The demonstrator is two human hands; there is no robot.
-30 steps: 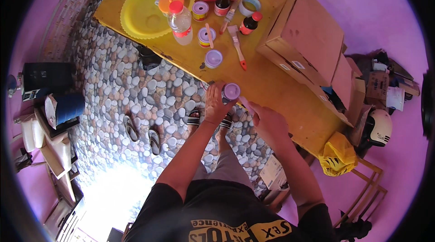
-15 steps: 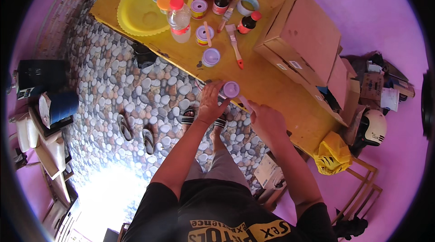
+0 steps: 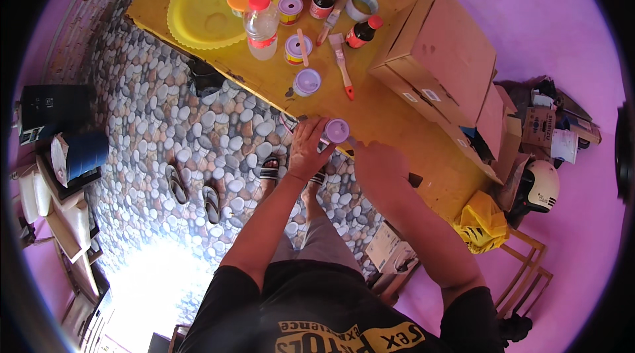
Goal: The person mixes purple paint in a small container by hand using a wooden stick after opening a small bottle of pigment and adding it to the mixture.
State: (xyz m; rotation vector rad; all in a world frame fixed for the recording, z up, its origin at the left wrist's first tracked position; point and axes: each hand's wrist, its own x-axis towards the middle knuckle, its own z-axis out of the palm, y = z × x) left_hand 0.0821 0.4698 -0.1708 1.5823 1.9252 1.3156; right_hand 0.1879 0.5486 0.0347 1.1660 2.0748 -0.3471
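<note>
At the table's near edge my left hand [image 3: 308, 150] is closed around the side of a small can with a purple top [image 3: 337, 131]. My right hand [image 3: 382, 166] grips a thin, flat tool [image 3: 353, 143] whose tip meets the can's right rim; most of the tool is hidden by my fingers, so its kind is unclear. Just beyond stands another purple-lidded can [image 3: 307, 82]. Behind that, a can [image 3: 298, 50] has a flat wooden stick [image 3: 302, 47] lying across its top. A paintbrush with an orange-tipped handle [image 3: 342, 67] lies to their right.
A clear bottle [image 3: 262, 29], yellow tray [image 3: 192, 32], dark bottles with red caps [image 3: 360, 32], a cup [image 3: 362, 6] and a second brush [image 3: 329, 25] stand or lie further back. Cardboard boxes [image 3: 433, 55] occupy the right side. A yellow bag [image 3: 483, 222] sits at the near right corner.
My right hand has shifted slightly left and down, closer to the can, and less of the tool shows. My left hand stays on the can.
</note>
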